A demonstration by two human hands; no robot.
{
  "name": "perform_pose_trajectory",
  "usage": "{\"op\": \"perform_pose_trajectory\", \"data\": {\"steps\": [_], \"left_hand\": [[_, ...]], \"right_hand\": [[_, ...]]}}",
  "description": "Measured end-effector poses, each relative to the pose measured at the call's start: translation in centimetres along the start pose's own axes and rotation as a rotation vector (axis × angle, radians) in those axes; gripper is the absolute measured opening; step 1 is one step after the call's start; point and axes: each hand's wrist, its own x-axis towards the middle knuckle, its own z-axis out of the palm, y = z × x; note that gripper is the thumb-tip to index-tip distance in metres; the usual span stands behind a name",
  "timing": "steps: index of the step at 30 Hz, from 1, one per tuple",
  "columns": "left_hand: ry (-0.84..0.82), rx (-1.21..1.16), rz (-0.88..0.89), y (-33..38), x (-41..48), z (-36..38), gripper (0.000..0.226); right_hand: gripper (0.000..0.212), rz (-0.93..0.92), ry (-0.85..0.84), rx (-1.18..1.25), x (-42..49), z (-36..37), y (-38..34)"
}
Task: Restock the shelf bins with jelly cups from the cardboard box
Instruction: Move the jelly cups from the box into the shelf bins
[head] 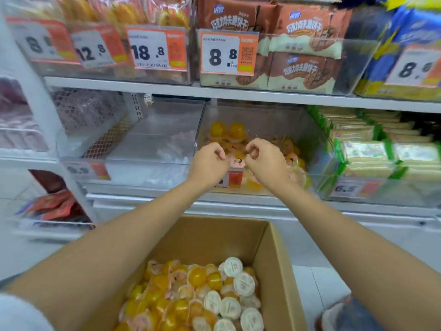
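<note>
- The white shelf unit (238, 93) carries clear plastic bins on two levels; the upper bins hold packets behind price tags, among them brown biscuit packs (303, 44) tagged 8.8.
- The open cardboard box (274, 259) sits low in the view, between the two forearms, and is filled with jelly cups (198, 299): most are yellow-orange, some lie with pink lids up, and a group on the right shows white round lids.
- The clear middle bin (260, 115) on the lower shelf holds a shallow layer of the same yellow and pink jelly cups (236, 130), piled mostly toward its front and right side.
- The bin just left (152, 130) of it looks nearly bare; its contents are too blurred to name.
- The bin to the right holds stacked pale packs with green edges (372, 151).
- Both arms reach forward over the box, wrists raised, with the hands over the front edge of the middle bin.
- The left hand (210, 161) and right hand (265, 161) are near each other but apart, each with fingers curled inward, knuckles up.
- Whether either hand holds a cup, I cannot tell; pink-lidded cups show in the gap between them, just below the fingertips.
</note>
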Motion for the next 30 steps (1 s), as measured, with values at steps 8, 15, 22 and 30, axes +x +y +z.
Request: {"op": "perform_pose_trajectory", "data": {"steps": [8, 15, 22, 30], "left_hand": [[-0.388, 0.148, -0.326, -10.7, -8.4, -2.6, 0.024], [-0.572, 0.259, -0.784, -25.3, -13.6, -2.5, 0.019], [-0.633, 0.283, -0.921, -33.8, -15.5, 1.2, 0.024], [-0.736, 0.606, -0.812, -35.3, -15.3, 3.7, 0.07]], "right_hand": [[0.018, 0.029, -0.521, -0.055, -10.1, 7.4, -0.8], [0.048, 0.189, -1.169, -0.196, -17.3, 19.0, 3.4], [0.069, 0.257, -1.347, -0.223, -20.4, 26.8, 6.1], [0.071, 0.021, -1.2, -0.432, -22.7, 31.0, 7.8]]}}
